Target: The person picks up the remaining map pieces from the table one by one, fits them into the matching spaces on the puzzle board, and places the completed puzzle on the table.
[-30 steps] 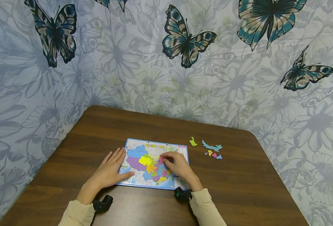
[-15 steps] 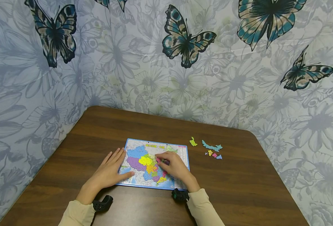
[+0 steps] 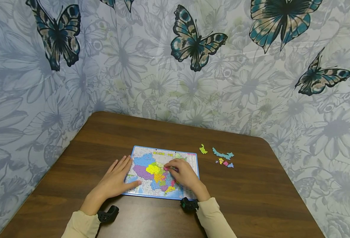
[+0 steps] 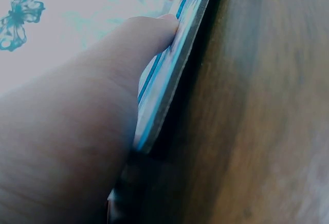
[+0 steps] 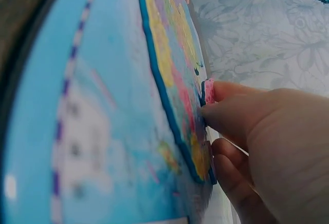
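Note:
A map puzzle board [image 3: 175, 195] with a blue border lies on the table, its coloured pieces set in the middle. My left hand [image 3: 113, 178] rests spread on its left edge, the thumb along the lower border [image 4: 154, 34]. Between thumb and index finger, my right hand [image 3: 185, 173] pinches a small pink puzzle piece [image 5: 208, 90] right at the map's surface, near its upper middle. Another thin, dark-edged piece [image 5: 212, 165] shows by the lower, curled fingers of that hand. The right hand hides part of the map's right side.
Right of the board lie loose puzzle pieces: a yellow-green one [image 3: 203, 149], a long blue one [image 3: 222, 154] and several small ones, among them a yellow piece [image 3: 221, 161]. The brown table [image 3: 252, 191] meets a butterfly-patterned backdrop [image 3: 151, 82] behind.
My right hand has shifted left across the map with the pink puzzle piece, then stayed nearly in place over the last half second. The left hand has not moved.

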Demonstrator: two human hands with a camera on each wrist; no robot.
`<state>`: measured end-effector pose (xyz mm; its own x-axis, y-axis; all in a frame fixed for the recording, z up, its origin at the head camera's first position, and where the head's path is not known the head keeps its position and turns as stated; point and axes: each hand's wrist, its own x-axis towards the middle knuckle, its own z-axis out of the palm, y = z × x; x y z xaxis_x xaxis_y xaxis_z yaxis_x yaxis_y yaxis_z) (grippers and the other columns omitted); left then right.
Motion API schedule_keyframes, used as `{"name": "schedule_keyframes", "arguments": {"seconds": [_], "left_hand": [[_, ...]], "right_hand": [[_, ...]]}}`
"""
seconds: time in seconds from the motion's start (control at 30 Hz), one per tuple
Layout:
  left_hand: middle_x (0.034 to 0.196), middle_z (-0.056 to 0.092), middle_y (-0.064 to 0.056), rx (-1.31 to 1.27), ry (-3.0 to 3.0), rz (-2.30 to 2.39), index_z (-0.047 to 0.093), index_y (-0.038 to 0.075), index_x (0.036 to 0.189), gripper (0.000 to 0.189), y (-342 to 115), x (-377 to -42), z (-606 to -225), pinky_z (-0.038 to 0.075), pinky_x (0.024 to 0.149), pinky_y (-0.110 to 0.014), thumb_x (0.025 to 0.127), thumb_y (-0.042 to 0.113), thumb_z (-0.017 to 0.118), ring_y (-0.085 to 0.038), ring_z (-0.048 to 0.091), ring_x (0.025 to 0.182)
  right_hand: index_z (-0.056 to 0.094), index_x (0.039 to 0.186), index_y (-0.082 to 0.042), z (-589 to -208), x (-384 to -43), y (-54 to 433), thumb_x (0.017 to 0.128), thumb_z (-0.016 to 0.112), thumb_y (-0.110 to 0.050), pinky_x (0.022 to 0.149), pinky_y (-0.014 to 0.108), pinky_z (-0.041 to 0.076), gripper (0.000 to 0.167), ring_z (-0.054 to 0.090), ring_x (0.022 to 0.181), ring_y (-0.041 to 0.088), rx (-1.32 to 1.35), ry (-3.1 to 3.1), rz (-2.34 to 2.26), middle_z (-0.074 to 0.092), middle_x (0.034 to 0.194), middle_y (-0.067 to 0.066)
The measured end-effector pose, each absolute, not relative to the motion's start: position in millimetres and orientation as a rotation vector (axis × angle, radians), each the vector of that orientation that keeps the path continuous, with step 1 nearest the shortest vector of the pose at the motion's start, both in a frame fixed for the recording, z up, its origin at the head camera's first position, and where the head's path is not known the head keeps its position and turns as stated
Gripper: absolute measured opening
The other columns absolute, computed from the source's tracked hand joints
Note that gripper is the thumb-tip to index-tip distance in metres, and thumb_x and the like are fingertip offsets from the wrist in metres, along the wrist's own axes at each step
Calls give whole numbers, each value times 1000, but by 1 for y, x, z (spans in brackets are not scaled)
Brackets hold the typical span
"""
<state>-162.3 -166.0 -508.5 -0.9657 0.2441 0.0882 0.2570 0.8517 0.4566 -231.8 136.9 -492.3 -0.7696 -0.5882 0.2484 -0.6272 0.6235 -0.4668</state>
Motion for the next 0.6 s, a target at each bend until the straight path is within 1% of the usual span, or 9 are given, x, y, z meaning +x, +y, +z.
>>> {"name": "schedule_keyframes", "arguments": {"seconds": [0.13, 0.23, 0.33, 0.4, 0.5, 0.6], "left_hand": [[168, 25, -22, -411, -2995, -747, 33, -5, 158, 109, -166, -162, -509, 6, 127, -61, 88, 74, 62, -41, 19, 157], [168, 25, -22, -411, -2994, -748, 32, -5, 158, 109, -166, -162, -509, 6, 127, -61, 88, 74, 62, -41, 19, 157], [168, 25, -22, -413, -2992, -748, 32, -5, 158, 109, -166, -161, -509, 6, 127, -61, 88, 73, 62, -41, 19, 157], [168, 25, -22, -415, -2992, -748, 32, -5, 158, 109, -166, -161, -508, 6, 127, -61, 88, 73, 62, -41, 19, 157], [168, 25, -22, -416, -2990, -747, 32, -5, 158, 108, -166, -161, -508, 7, 127, -61, 89, 72, 63, -41, 19, 157], [168, 25, -22, -417, -2988, -748, 32, -5, 158, 108, -166, -162, -508, 6, 127, -61, 89, 71, 63, -41, 20, 157]], "right_hand": [[82, 109, -15, -492, -232, 138, 97, 69, -3, 89, 39, 56, 22, 65, 104, 22, 1036, -2772, 834, 74, 111, 2], [81, 111, -14, -493, -233, 138, 97, 68, -1, 90, 40, 56, 24, 65, 104, 22, 1019, -2768, 820, 74, 112, 3], [79, 117, -13, -494, -233, 137, 99, 69, -8, 86, 37, 56, 21, 65, 98, 19, 960, -2764, 850, 75, 110, 2], [77, 117, -12, -495, -233, 137, 99, 71, -14, 83, 35, 56, 20, 65, 94, 17, 922, -2762, 870, 75, 106, 0], [79, 112, -14, -496, -233, 137, 96, 75, -22, 83, 34, 56, 18, 65, 93, 15, 920, -2759, 890, 75, 103, -2], [80, 106, -15, -496, -234, 137, 95, 77, -23, 84, 35, 55, 14, 65, 96, 17, 961, -2746, 868, 76, 104, -2]]}}
